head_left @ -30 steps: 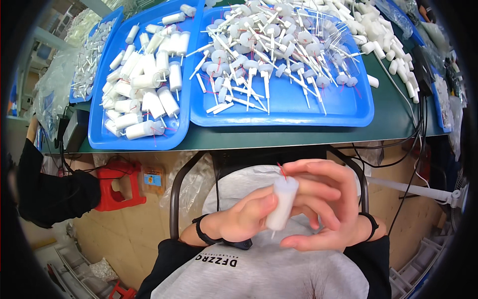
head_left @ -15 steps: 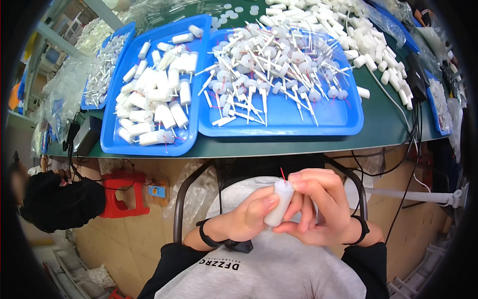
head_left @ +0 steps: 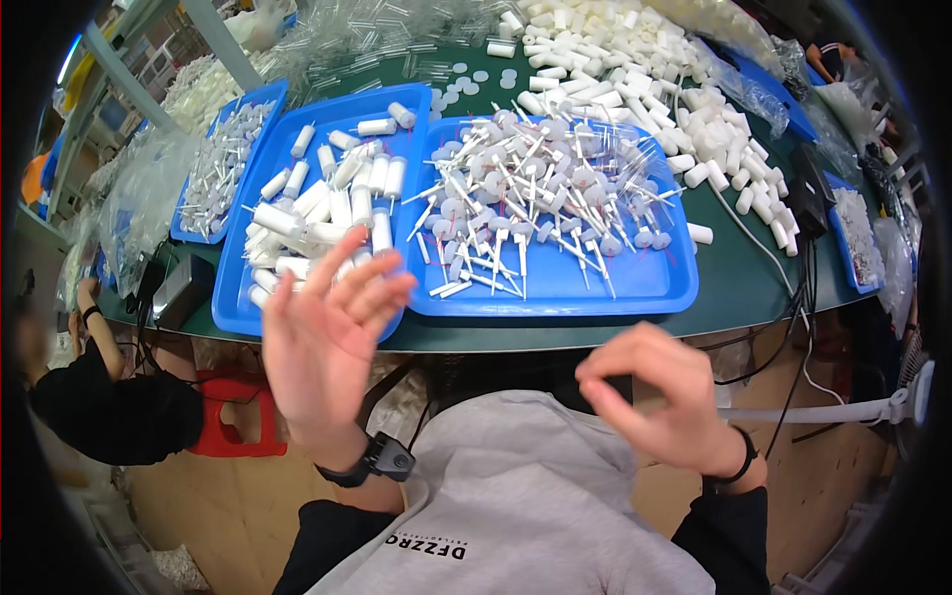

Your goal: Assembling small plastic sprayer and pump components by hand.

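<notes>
My left hand (head_left: 332,342) is held up over the near edge of the left blue tray (head_left: 234,315), palm showing and fingers spread, with nothing in it. That tray holds a pile of white cylinders (head_left: 394,180), some with a thin pin at one end. One slightly blurred cylinder (head_left: 278,220) lies on the pile just beyond my fingertips. Off to the right, in front of the table edge, my right hand (head_left: 662,397) has its fingers bent and the tips of thumb and forefinger close together. Nothing shows between them.
The middle blue tray (head_left: 585,297) is heaped with white stems, translucent discs and red wires. Foam-like white cylinders (head_left: 684,124) pile up at the back right. Another blue tray (head_left: 188,223) stands at the left. A person (head_left: 109,397) sits near a red stool (head_left: 243,421).
The white cylinder with a red wire has left my hands. My left hand has moved up and left to the tray and opened; my right hand has drawn slightly right.
</notes>
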`<act>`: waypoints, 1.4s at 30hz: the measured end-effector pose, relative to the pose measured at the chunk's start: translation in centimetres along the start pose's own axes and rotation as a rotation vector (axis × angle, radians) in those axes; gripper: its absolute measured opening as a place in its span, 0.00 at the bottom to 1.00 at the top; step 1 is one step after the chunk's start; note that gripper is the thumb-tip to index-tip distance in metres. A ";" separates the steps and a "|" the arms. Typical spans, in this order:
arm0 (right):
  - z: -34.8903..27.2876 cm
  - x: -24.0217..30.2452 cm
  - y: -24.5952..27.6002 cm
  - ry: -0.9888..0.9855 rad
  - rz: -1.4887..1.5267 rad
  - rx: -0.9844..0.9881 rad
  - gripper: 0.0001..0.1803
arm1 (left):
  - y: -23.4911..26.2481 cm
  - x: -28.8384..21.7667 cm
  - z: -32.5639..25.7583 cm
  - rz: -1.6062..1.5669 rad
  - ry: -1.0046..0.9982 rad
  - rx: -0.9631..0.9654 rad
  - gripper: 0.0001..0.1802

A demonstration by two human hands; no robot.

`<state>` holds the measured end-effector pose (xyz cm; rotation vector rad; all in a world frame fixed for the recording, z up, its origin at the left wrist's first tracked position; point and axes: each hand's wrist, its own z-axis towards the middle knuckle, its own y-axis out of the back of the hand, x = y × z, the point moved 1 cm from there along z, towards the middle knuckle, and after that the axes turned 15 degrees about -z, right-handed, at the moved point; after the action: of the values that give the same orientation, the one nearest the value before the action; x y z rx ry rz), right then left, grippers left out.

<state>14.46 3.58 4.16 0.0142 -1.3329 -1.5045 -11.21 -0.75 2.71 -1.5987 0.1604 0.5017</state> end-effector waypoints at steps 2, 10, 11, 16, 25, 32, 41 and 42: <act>1.8 -1.2 0.5 0.019 -0.163 0.007 0.04 | 0.2 1.3 -1.1 0.209 0.060 0.135 0.29; 7.2 -6.2 2.2 -0.021 -0.673 -0.018 0.11 | 0.8 5.7 -1.1 0.574 0.217 0.206 0.16; 7.3 -6.5 2.3 -0.057 -0.685 0.053 0.13 | 0.9 5.8 -1.1 0.554 0.228 0.220 0.15; 7.6 -6.1 2.4 -0.024 -0.690 0.049 0.13 | 0.8 6.6 -1.2 0.555 0.255 0.254 0.14; 4.9 -1.3 1.4 0.037 -0.051 0.203 0.13 | -2.2 9.5 0.2 0.589 0.148 0.224 0.19; 9.2 -5.1 3.2 0.095 -0.357 0.058 0.11 | -2.7 8.9 0.8 1.132 -0.224 0.188 0.14; 12.0 -8.3 2.2 0.345 -0.664 0.172 0.14 | -2.7 10.5 2.9 1.605 -0.513 0.219 0.22; 12.1 -8.3 2.4 0.367 -0.656 0.219 0.14 | -2.6 10.6 3.0 1.631 -0.522 0.204 0.24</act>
<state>12.22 18.22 5.45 0.9005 -1.2358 -1.7628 -1.39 4.50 0.66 -0.7724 1.0899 2.0156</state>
